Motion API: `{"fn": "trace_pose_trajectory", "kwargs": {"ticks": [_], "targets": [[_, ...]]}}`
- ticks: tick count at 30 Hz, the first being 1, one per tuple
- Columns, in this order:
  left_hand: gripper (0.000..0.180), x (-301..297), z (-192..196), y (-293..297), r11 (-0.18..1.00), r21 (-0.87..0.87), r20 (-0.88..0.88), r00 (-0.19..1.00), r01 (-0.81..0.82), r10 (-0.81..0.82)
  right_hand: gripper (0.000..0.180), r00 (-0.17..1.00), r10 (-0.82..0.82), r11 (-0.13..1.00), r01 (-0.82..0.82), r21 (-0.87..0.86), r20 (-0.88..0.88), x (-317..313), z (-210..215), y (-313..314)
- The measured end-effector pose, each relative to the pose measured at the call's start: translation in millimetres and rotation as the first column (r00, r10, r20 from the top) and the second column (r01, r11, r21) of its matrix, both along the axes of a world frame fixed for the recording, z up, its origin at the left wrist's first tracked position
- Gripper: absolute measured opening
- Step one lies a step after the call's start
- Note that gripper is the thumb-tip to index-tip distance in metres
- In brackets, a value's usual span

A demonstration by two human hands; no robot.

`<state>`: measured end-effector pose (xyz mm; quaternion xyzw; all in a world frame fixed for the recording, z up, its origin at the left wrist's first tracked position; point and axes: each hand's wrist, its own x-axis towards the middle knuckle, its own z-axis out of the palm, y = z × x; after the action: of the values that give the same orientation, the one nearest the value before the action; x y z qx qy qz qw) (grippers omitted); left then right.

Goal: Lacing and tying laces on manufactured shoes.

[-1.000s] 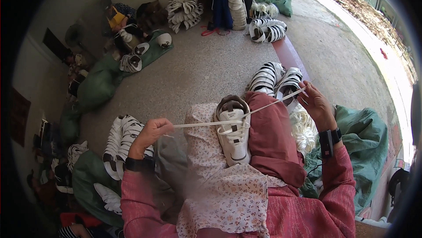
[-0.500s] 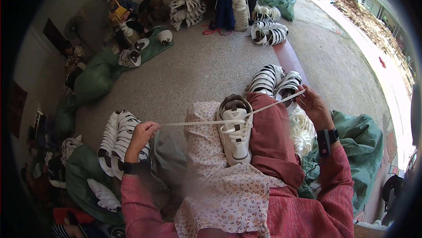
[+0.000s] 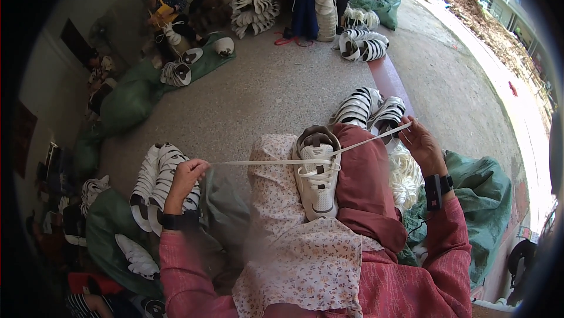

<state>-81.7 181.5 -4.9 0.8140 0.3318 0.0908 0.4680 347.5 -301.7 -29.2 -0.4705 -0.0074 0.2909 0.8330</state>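
Observation:
A white and beige shoe upper (image 3: 318,192) with a brown lining lies between my knees, its toe toward me. A flat white shoelace (image 3: 252,163) runs through its upper eyelets, with crossed lacing below. My left hand (image 3: 185,182) pinches one end, out to the left at knee height. On the other side my right hand (image 3: 418,142) grips the other end between thumb and fingers, raised a little higher. Both lengths of lace are stretched nearly straight. A floral apron (image 3: 305,259) covers my lap and left leg.
Stacked shoe uppers stand on the floor at left (image 3: 161,183) and beyond my right knee (image 3: 358,106). A bundle of white laces (image 3: 405,177) and a green sack (image 3: 479,206) are at my right. Co-workers sit farther off, one holding a stack of uppers (image 3: 326,15).
My hands have drawn slightly farther apart, the left one shifting outward with its lace end. The shoe upper stays between my knees, and the whole view has shifted a little.

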Motion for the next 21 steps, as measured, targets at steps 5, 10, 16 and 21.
{"fn": "trace_pose_trajectory", "kwargs": {"ticks": [5, 10, 16, 21], "targets": [[0.019, -4, 7, -2, 0.999, -0.031, 0.029, 0.999, -0.026, 0.027, 0.027, 1.0, 0.003, 1.0, -0.002, 0.011, -0.014, -5, 5, 5], [0.017, -4, 11, -4, 0.97, -0.225, 0.208, 0.968, -0.094, 0.142, 0.02, 0.993, -0.057, 0.997, 0.062, 0.049, -0.103, 1, -2, 1], [0.02, -2, -11, -20, 0.804, -0.592, 0.555, 0.692, -0.061, 0.462, 0.021, 0.874, 0.435, 0.821, -0.287, -0.493, 0.218, -58, 38, 43], [0.017, 30, -11, -34, 0.412, -0.911, 0.394, 0.345, 0.023, 0.852, 0.027, 0.64, 0.691, 0.669, -0.39, -0.632, 0.336, -89, 32, 75]]}}
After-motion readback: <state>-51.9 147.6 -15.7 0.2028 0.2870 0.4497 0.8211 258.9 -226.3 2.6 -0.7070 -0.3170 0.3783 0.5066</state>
